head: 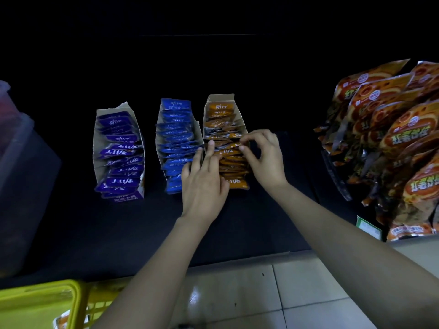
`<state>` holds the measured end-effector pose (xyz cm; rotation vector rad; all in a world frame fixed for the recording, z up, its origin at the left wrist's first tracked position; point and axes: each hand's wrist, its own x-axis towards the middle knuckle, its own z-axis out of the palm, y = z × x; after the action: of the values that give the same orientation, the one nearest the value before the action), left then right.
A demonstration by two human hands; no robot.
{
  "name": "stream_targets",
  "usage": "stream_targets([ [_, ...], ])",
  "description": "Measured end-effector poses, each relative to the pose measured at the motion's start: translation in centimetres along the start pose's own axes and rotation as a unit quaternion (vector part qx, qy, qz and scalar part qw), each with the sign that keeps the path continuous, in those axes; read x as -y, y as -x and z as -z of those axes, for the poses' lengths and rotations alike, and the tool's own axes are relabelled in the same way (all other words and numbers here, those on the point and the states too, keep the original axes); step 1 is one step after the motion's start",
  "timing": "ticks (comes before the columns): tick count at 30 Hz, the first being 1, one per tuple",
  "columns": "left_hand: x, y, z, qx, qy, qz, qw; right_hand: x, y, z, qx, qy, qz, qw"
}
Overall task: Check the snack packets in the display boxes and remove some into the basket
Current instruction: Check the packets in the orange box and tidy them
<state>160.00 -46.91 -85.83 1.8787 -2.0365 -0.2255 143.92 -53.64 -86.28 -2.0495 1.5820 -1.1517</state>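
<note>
Dark shelf surface [118,233] | my left hand [204,186] flat on orange foil snack packets [234,162] in cardboard display box [219,98]; right hand [264,160] pinches one | yellow plastic basket [76,302] shows perhaps one packet: early stage, I judge.

On the shelf [118,229] stand three display boxes in a row: the left box [95,143] apart, the middle box [196,129] just beside the right box [219,98]. The left hand [204,186] and right hand [266,160] touch the packets [231,153] in the right box. Large bags [399,138] lie further right, a container [21,150] is at the far left, and the basket [47,288] is before the shelf, at the left.
</note>
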Motion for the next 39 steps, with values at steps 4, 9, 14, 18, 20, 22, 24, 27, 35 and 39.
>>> stream_targets([
  [4, -0.2, 0.0, 0.2, 0.008, 0.009, -0.003, 1.0, -0.1, -0.1, 0.5, 0.006, 0.005, -0.025, 1.0],
  [9, -0.3, 0.1, 0.4, 0.018, 0.018, 0.0, 1.0, 1.2, 0.1, 1.8, 0.025, -0.084, -0.01, 0.996],
  [14, -0.6, 0.2, 0.7, 0.015, 0.041, 0.002, 0.999, 1.6, 0.4, 3.7, 0.002, -0.184, -0.074, 0.98],
  [18, -1.6, 0.6, 1.1, -0.018, 0.08, -0.002, 0.997, 1.6, 0.5, 5.1, -0.031, -0.256, -0.095, 0.961],
  [20, -2.4, 0.8, 1.5, -0.055, 0.099, -0.018, 0.993, 1.9, 0.5, 5.9, -0.048, -0.29, -0.094, 0.951],
  [22, -3.2, 0.7, 1.9, -0.093, 0.105, -0.04, 0.989, 2.5, 0.4, 6.8, -0.063, -0.323, -0.095, 0.939],
  [24, -4.1, 0.5, 2.2, -0.113, 0.109, -0.053, 0.986, 3.3, 0.2, 7.5, -0.069, -0.349, -0.099, 0.929],
  [27, -5.1, 0.4, 2.4, -0.117, 0.117, -0.048, 0.985, 4.3, 0.1, 8.1, -0.062, -0.383, -0.135, 0.912],
  [35, -5.0, 1.1, 2.7, -0.18, 0.163, -0.068, 0.968, 5.3, 0.9, 7.9, 0.024, -0.43, -0.175, 0.886],
  [39, -4.8, 1.1, 3.0, -0.2, 0.227, -0.068, 0.951, 5.3, 0.9, 7.7, 0.052, -0.446, -0.171, 0.877],
])
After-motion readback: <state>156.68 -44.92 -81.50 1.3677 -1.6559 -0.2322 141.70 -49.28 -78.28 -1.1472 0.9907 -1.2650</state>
